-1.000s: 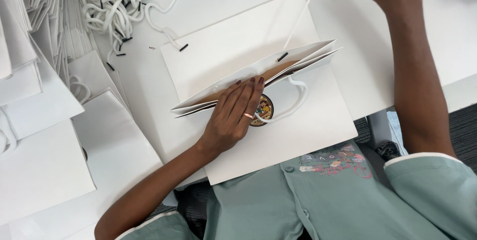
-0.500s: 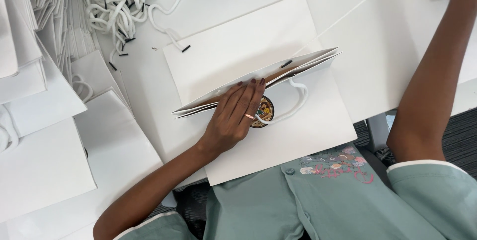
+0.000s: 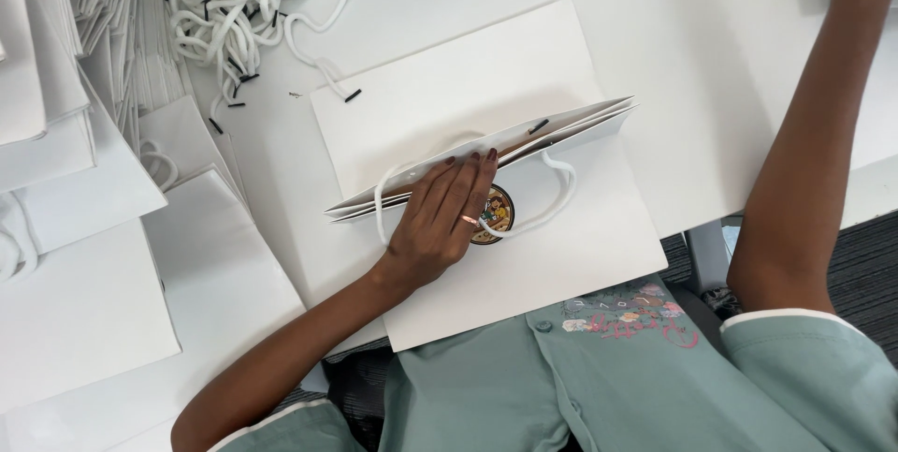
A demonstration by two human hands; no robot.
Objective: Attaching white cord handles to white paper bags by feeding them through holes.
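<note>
A white paper bag is pressed flat under the open, spread left hand; beside its fingertips a round sticker is seen. The right hand is out of view.

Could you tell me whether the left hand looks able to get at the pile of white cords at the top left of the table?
Probably yes: the left hand lies flat on the paper bag, and only bare table separates it from the cords.
</note>
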